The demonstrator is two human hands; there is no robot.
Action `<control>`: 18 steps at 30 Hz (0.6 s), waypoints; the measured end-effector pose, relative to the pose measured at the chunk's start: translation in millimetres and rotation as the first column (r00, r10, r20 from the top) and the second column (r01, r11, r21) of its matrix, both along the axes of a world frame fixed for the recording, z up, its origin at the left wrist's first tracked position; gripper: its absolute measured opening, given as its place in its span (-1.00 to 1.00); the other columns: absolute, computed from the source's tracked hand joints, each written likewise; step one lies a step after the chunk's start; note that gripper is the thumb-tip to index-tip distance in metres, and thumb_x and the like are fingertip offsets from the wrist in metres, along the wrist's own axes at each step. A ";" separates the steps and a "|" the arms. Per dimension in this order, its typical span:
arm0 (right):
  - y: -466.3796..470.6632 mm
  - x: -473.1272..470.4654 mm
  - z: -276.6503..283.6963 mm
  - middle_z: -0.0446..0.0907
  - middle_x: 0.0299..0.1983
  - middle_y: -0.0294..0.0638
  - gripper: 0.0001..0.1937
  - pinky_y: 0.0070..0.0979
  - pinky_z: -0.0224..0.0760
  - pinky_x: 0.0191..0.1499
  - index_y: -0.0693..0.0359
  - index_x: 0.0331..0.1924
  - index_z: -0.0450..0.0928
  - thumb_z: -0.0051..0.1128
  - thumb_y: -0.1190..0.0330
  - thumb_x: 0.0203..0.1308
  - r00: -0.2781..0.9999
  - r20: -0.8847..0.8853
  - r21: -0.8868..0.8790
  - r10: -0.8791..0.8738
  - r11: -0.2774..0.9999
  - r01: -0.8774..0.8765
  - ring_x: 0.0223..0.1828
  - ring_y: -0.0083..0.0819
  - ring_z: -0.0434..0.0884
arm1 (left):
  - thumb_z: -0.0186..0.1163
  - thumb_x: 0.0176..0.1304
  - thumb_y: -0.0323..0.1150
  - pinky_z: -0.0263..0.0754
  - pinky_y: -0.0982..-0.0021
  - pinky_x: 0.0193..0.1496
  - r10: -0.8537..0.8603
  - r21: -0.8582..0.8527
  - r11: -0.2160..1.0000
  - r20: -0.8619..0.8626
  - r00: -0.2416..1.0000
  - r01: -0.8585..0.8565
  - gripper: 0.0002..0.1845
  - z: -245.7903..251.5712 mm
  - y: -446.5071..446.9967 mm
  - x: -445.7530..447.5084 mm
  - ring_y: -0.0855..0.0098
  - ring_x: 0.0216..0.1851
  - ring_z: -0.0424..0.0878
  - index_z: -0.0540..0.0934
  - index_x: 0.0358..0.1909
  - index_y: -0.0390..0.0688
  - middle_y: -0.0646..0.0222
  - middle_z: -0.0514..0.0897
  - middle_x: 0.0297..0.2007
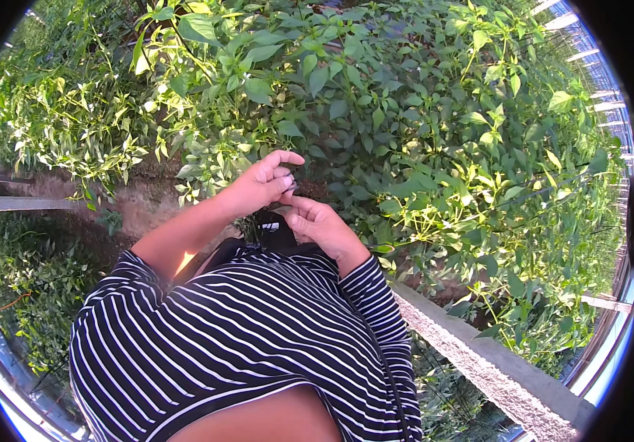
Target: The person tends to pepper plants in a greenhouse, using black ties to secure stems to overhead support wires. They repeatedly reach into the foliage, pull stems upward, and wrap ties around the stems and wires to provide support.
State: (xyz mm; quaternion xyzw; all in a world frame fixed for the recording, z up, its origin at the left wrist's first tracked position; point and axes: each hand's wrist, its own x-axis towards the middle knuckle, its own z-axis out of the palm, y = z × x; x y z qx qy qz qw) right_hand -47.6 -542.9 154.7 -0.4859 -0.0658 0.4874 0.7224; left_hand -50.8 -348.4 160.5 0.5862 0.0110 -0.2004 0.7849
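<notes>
My left hand (264, 179) is raised in front of my body, its index finger extended and the other fingers curled. Between its thumb and curled fingers there seems to be something small and dark, too small to name. Just below and to the right, my right hand (317, 222) has its thumb and index finger close together, the fingertips near or touching the left hand's fingers. Whether it pinches anything cannot be told. Leafy green plants (350, 105), which look like pepper plants, stand beyond both hands.
A rough concrete beam or post (493, 353) runs diagonally at the lower right. At the left, a pale bar (24, 204) crosses above brown soil (145, 201). Dense plants (35, 276) grow on both sides, and a greenhouse-like frame (612, 105) curves along the right rim.
</notes>
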 end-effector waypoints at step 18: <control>10.8 15.1 -15.5 0.52 -0.37 -0.31 -0.71 -0.75 0.11 -0.58 0.38 -0.08 0.55 0.06 0.28 0.33 0.861 -0.248 0.060 -0.445 0.879 0.472 -0.55 -0.69 0.28 | -0.02 0.33 -0.54 0.39 0.54 -0.17 -0.062 0.308 0.951 0.082 0.995 0.034 -0.41 11.2 2.8 -25.2 0.59 -0.35 0.54 0.08 0.37 -0.14 0.40 0.60 -0.47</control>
